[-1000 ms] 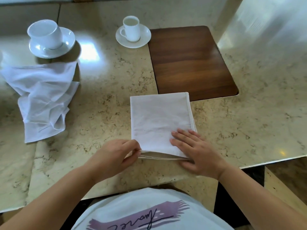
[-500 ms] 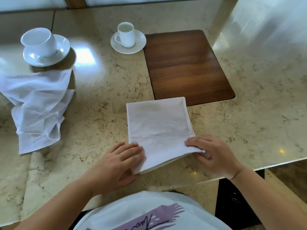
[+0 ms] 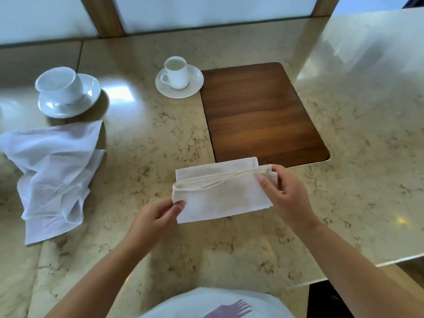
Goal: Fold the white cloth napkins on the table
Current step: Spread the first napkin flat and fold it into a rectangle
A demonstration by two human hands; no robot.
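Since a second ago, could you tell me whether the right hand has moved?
Yes. The right hand left the napkin's near edge and went away from the person, toward the wooden board, carrying that edge over in a fold.

Bright daylight from frosted windows [image 3: 206, 12] behind, glaring off polished marble table [image 3: 119, 97]; soft shadows, wide-angle edge bowing, mild blur.

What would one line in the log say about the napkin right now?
step: folding napkin in half | left hand: pinches near-left corner | right hand: pinches right edge | crumpled napkin: untouched
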